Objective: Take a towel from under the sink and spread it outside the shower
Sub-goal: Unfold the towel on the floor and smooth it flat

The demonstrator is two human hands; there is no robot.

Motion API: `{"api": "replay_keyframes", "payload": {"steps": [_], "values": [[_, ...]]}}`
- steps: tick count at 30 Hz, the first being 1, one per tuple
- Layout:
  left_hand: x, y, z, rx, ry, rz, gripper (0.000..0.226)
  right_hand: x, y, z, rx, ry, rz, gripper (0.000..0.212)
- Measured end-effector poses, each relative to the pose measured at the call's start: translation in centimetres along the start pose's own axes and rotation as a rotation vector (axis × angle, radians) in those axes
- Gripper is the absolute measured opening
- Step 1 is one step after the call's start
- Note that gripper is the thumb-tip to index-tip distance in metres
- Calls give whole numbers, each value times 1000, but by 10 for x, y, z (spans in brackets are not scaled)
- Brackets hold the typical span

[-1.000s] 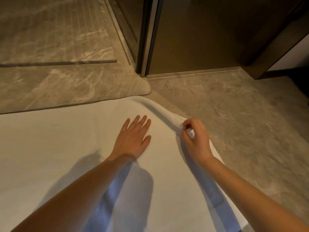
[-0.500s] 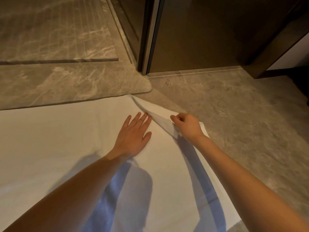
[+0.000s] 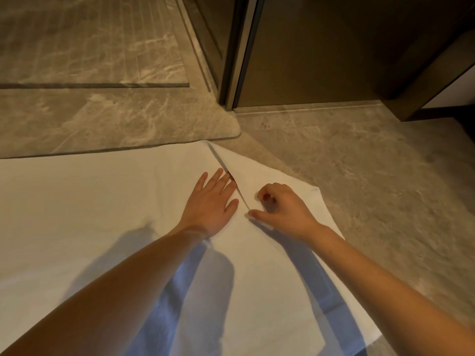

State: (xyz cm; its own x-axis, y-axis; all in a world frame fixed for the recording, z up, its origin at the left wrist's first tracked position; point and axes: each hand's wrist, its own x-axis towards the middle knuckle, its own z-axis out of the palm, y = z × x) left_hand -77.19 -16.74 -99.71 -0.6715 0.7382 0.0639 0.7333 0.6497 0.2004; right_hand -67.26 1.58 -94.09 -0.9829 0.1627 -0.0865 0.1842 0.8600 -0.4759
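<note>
A large white towel (image 3: 90,214) lies spread on the stone floor, its far edge along the raised shower threshold (image 3: 115,124). My left hand (image 3: 210,204) lies flat on it with the fingers apart, holding nothing. Its fingertips touch a crease that runs to the towel's far right corner. My right hand (image 3: 285,209) rests just right of that crease on a folded-over flap, fingers curled and thumb at the flap's edge, pinching the cloth. Shadows of both forearms fall across the near part of the towel.
Beyond the threshold lies the marble shower floor (image 3: 90,47). A dark metal door frame (image 3: 236,60) stands at the threshold's right end, with a brown panel (image 3: 334,47) beside it. Bare grey stone floor (image 3: 372,188) extends to the right of the towel.
My right hand has carried the towel's right edge leftward, from the outer border to beside my left hand, so the corner now lies folded over. My left hand has stayed flat in place.
</note>
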Motion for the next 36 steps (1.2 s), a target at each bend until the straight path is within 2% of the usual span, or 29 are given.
{"api": "replay_keyframes", "payload": {"steps": [3, 10, 15, 17, 19, 24, 28, 32, 34, 36], "values": [[-1, 0, 0, 2, -8, 4, 59, -9, -4, 17, -89, 56, -5, 41], [0, 1, -2, -1, -16, 4, 59, -11, -12, 19, -134, 165, -4, 17], [-1, 1, -2, 10, -9, 10, 59, -15, -18, 15, -277, 93, -71, 18], [-1, 0, -1, 7, -6, 10, 59, -14, -17, 10, -263, 81, -66, 13], [-1, 0, 0, 3, -9, 8, 60, -6, -12, -2, -204, 136, -23, 14], [-1, 0, 1, -15, -12, -1, 61, 43, 12, -47, -218, 403, 67, 11], [-2, -1, 2, -34, -4, 3, 61, 81, 26, -68, -260, 484, 173, 17], [-1, 0, 2, -26, -10, 1, 61, 94, 14, -54, -260, 546, 268, 36], [0, 0, 1, -18, -11, -4, 61, 84, -3, -23, -167, 511, 178, 42], [1, 0, 1, -12, -8, -6, 60, 68, -19, 17, -169, 331, 20, 46]]}}
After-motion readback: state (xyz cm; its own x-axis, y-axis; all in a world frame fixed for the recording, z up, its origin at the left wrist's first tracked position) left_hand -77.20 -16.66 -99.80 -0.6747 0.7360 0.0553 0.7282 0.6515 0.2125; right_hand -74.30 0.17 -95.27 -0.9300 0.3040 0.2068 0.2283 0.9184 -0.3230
